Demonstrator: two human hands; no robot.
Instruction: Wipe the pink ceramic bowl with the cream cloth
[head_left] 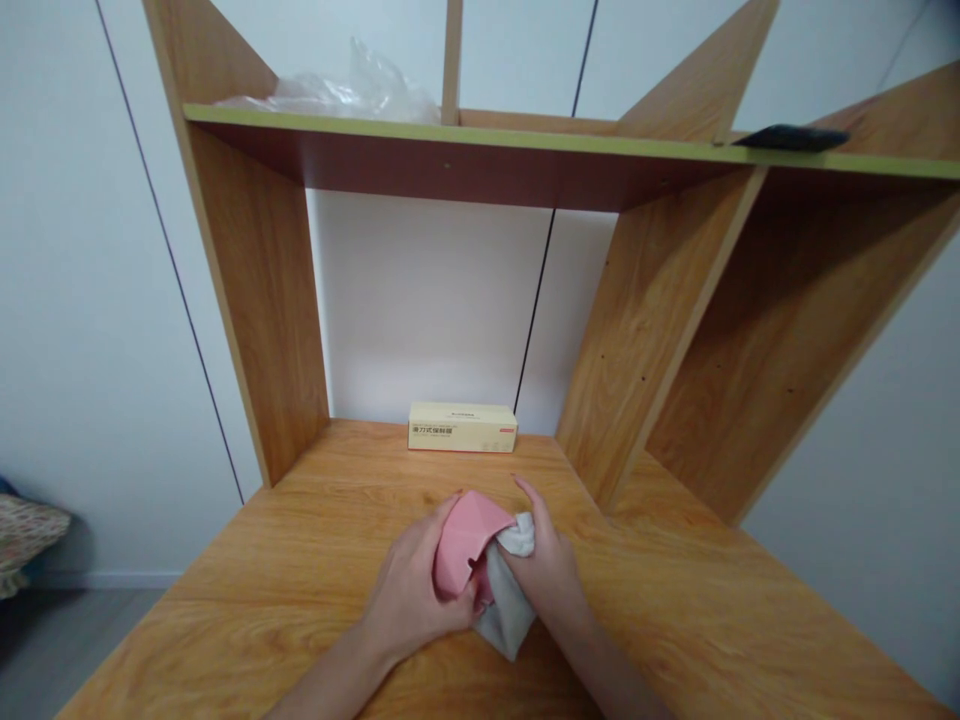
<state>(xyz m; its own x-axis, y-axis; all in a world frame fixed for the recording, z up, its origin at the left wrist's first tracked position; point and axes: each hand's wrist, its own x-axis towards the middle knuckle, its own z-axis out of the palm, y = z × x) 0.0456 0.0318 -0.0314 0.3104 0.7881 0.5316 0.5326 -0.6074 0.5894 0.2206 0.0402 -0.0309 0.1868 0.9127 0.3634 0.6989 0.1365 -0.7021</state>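
My left hand [416,575] is wrapped round a pink, faceted, hollow piece [469,530] that looks like a small bowl or cup, with a dark notch or hole near its rim. Its fingers lie along the left side and the thumb reaches to the near rim. A grey cloth [510,605] is bunched in my right hand [546,560] and pressed against the right side of the pink piece. One corner of the cloth hangs down toward the desk. My right index finger points up and away from the cloth. The palm side of both hands is hidden.
On the wooden desk [300,560], a pale yellow box [463,428] stands at the back. Wooden uprights [660,330] rise on both sides and carry a shelf [465,135]. Clear plastic wrapping [352,95] and a dark flat object [795,137] lie on the shelf.
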